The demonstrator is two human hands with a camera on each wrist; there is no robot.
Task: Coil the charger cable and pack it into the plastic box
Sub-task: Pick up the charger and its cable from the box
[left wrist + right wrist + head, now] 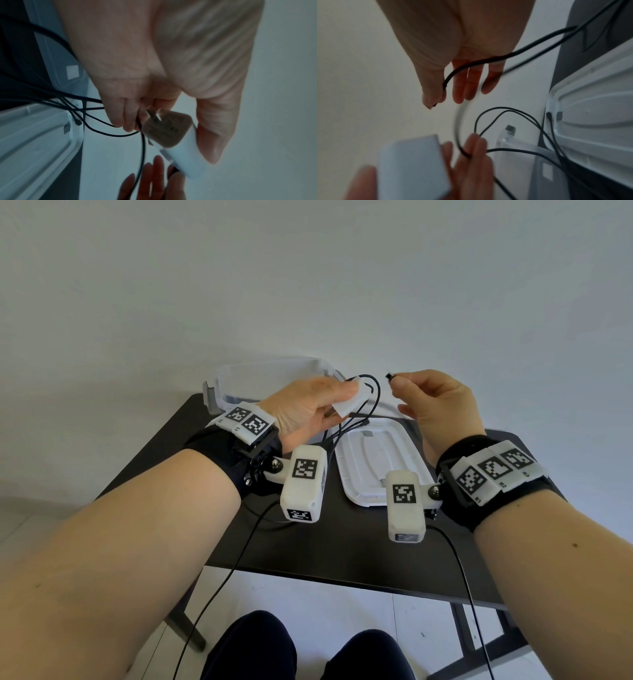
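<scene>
The left hand (310, 402) is gripping the white block-shaped charger plug (349, 402) between thumb and curled fingers, and several loops of the thin black charger cable (371, 397) are hanging from under those same fingers, so this hand is clamped on both plug and gathered loops. Beyond this hand, the clear plastic box (239, 378) is sitting open on the far side of the bench. To its right, the right hand (436, 405) is pinching the cable's small black connector end (389, 376) between thumb and forefinger, with its other fingers hanging loose and straight. Below and between the two hands, the white plastic lid (376, 463) is lying flat. The coiling seems to be nearing its end, since the free tip is already in the right hand; to finish well, the last length should probably be laid around in a loop matching the others and the tip tucked under the left fingers, keeping tension gentle so earlier loops are not slipping free. The loops look springy and uneven, so they may be wanting to spread once released into the box. The dark matte bench (359, 542) is standing against a plain pale wall (308, 285), with light floor tiles showing beneath.
</scene>
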